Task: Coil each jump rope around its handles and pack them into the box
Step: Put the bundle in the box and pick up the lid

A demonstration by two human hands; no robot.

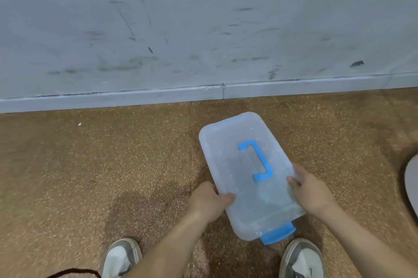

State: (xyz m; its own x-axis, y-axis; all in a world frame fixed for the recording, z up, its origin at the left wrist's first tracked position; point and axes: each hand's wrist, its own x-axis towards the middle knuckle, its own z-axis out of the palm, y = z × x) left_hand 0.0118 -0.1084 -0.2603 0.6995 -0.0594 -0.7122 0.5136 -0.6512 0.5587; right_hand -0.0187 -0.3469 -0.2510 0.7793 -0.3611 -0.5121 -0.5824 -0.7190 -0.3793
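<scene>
While standing on a speckled brown floor (90,164) before a scuffed grey wall (181,29), a person is holding a translucent lidded box (228,153) out ahead of their shoes. The left hand (208,201) is gripping one long edge, thumb lying on the lid; the right hand (309,189) is clasping the opposite edge. A blue handle (263,159) is lying flat on the lid, and a blue latch (278,234) is showing at the near end. A dark cord (74,272) is trailing beside the left shoe (122,257).
</scene>
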